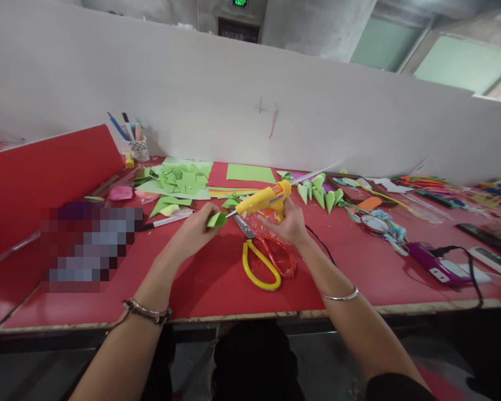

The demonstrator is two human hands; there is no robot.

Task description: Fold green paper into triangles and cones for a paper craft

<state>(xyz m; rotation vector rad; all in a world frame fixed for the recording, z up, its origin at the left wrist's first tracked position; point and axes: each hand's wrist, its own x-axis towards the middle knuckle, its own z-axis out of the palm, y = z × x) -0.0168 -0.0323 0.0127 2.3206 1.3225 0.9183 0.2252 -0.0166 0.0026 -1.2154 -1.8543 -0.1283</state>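
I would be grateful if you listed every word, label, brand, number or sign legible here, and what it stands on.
"EXIT": on the green lit sign, partly cut off by the picture's top edge.
Yellow glue gun: any marking is too small to read.
White device at the right: too blurred to read.
Pixelated patch at the left: nothing legible.

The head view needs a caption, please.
Left hand holds green paper; right hand holds yellow glue gun, nozzle by paper.

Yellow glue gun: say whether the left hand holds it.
No, the right hand grips the glue gun, while the left hand pinches a piece of green paper.
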